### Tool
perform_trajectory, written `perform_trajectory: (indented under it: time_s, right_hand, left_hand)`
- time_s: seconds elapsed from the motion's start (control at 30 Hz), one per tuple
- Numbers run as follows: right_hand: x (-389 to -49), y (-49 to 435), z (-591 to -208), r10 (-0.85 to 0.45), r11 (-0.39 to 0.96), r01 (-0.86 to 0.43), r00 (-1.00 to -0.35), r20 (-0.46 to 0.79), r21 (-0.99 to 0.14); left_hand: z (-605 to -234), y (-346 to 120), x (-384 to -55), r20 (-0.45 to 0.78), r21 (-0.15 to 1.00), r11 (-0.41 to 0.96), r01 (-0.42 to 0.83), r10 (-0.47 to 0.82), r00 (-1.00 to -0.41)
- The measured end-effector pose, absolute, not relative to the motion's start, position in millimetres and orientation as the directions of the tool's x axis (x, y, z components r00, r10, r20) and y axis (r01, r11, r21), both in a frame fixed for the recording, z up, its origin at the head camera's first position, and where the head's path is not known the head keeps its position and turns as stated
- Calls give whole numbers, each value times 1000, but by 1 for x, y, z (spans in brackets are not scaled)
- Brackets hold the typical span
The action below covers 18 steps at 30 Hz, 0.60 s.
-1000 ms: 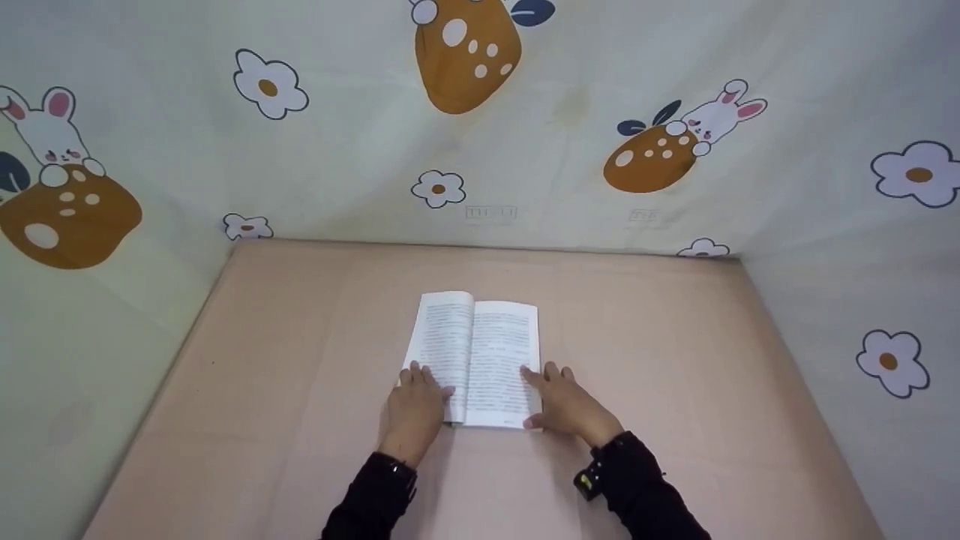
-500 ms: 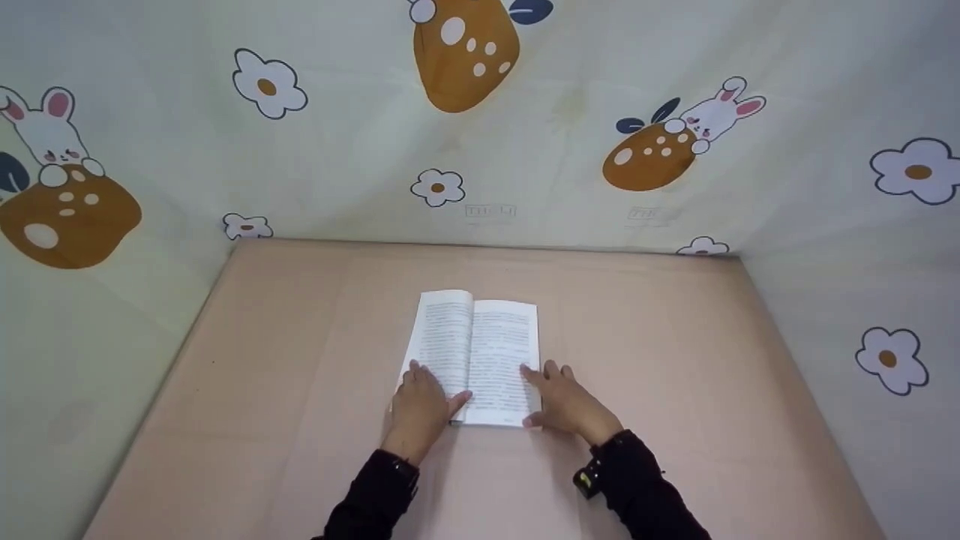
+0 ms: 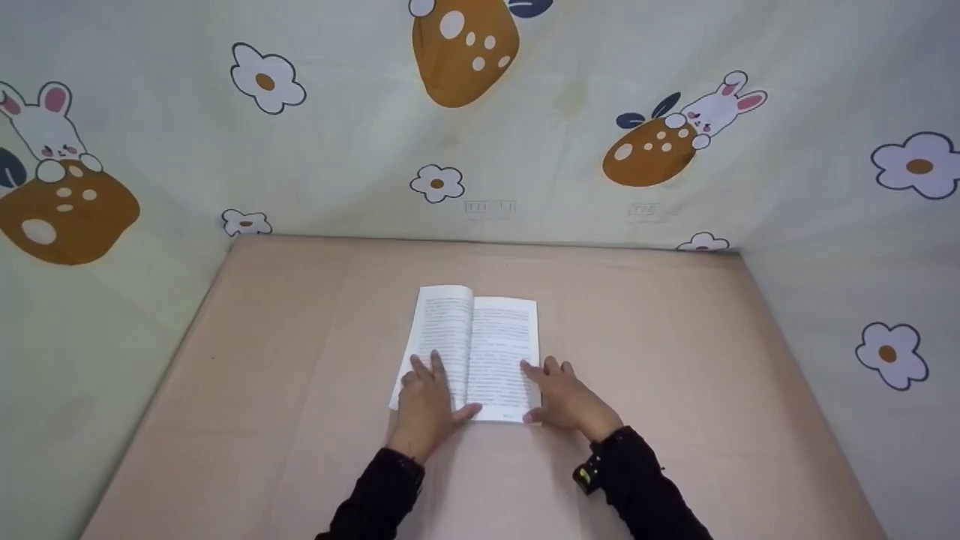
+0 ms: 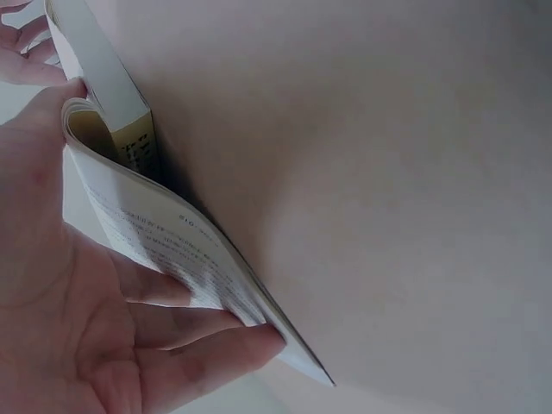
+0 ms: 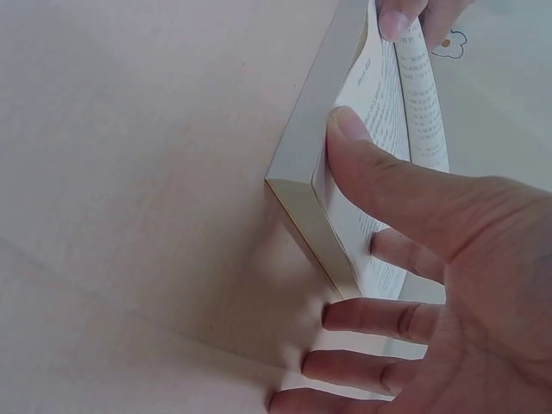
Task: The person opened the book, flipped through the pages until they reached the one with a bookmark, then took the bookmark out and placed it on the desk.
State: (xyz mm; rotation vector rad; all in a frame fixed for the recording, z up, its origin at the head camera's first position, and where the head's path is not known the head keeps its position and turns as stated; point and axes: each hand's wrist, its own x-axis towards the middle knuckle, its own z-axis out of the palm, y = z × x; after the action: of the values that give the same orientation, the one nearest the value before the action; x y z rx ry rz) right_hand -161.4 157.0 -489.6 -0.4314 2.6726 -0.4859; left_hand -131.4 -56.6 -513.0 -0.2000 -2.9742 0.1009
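An open book (image 3: pixel 504 345) lies on the table, printed pages facing up. My left hand (image 3: pixel 425 409) rests on the lower part of the left page, fingers extended, thumb reaching across the gutter onto the right page. In the left wrist view the left-hand pages (image 4: pixel 164 216) bow up in a loop near the spine, with the fingers laid along them. My right hand (image 3: pixel 571 401) presses the right page near its lower outer corner with thumb and index finger. In the right wrist view its other fingers (image 5: pixel 379 319) stretch past the edge of the thick page block (image 5: pixel 332 228).
The book lies on a light brown table surface (image 3: pixel 300 337). Behind it rises a pale cloth backdrop (image 3: pixel 337 150) printed with rabbits and flowers, which also lines the left and right sides.
My left hand has shifted right over the left page, its fingers spreading farther onto the page and its thumb moving across the gutter. The right hand stays nearly where it was.
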Motion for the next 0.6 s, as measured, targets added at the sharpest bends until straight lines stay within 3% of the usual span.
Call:
perform_trajectory:
  time_s: [0.6]
  right_hand:
    - [-162, 161, -491, -369, 887, -223, -869, -330, -403]
  left_hand:
    - [-513, -54, -133, 132, -10, 987, 158, 158, -979]
